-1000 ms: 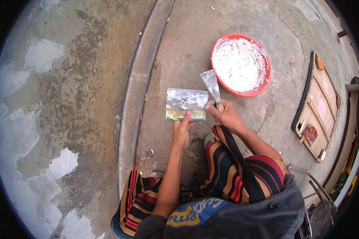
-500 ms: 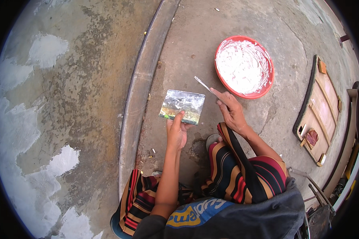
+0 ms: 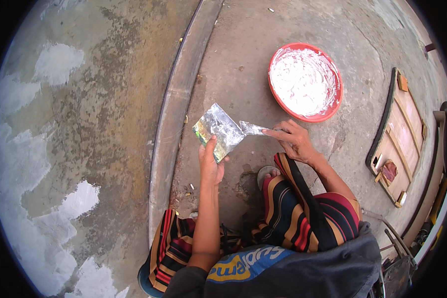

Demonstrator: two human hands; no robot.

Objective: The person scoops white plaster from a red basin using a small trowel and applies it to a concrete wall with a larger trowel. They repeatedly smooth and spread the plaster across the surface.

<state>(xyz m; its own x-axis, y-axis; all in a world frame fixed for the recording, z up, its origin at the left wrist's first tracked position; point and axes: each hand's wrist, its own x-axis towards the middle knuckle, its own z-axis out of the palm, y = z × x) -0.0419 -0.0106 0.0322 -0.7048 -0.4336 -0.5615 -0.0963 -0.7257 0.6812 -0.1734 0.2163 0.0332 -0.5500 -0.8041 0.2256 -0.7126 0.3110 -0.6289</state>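
In my left hand (image 3: 211, 164) is a flat rectangular board (image 3: 220, 130), smeared white and grey over a coloured lower part, held with the thumb on its face. My right hand (image 3: 299, 142) grips a putty knife (image 3: 253, 128), its index finger stretched along the tool. The knife's whitened blade meets the board's right edge, or lies very close to it. Beyond the right hand, a red basin (image 3: 341, 94) holds thick white paste (image 3: 303, 79), spread up its inner sides.
A wall patched with white (image 3: 59, 64) rises on the left, with a raised ledge (image 3: 176, 94) along its foot. To the right lies a framed wooden panel (image 3: 402, 134) on the concrete floor (image 3: 248, 49). Metal bars (image 3: 390, 233) stand at the lower right.
The board has turned clockwise, its lower edge swinging to the left. The putty knife has rotated from pointing up-left to nearly level, its blade now at the board's right edge.
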